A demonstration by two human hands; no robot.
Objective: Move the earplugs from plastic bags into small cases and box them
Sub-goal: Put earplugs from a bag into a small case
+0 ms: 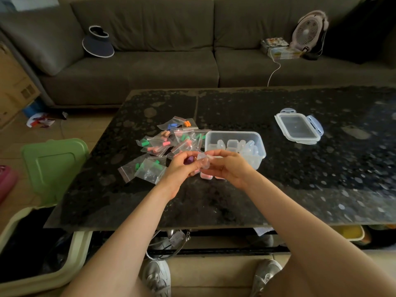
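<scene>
1. Living rm: grey sofa [150, 61] at the back, black speckled coffee table [278, 179] in front of it. All the work is at the table's near-left middle.
2. Left hand [182, 168]: fingers curled round a purple earplug [189, 162]. Only a bit of purple shows between the fingers, so I can't tell if it's one plug or a pair, or which way its long axis runs.
3. Right hand [229, 168]: thumb & fingertips pinch a small clear case [203, 162], held above the table. Can't tell whether its lid is up; too clear and too small.
4. Key relation: the plug sits just left of the case, nearly touching, at about the same height. The left hand is the nearer one to feed it, so the move looks like a short push rightward into the case while the right hand holds steady.
5. Judgement: the filling step is in hand & the plug isn't seated yet. Risk: a squashy plug springs out if the case isn't fully open.
6. Zip bags of earplugs [165, 140] lie piled to the left, most of them w/ plugs inside (green, pink, orange, blue).
7. Clear plastic box [260, 156] stands just beyond the right hand, w/ small cases inside. Its lid [299, 128] lies well apart to the right.
8. A pink-filled case [206, 177] lies on the table under the hands, not boxed.
</scene>
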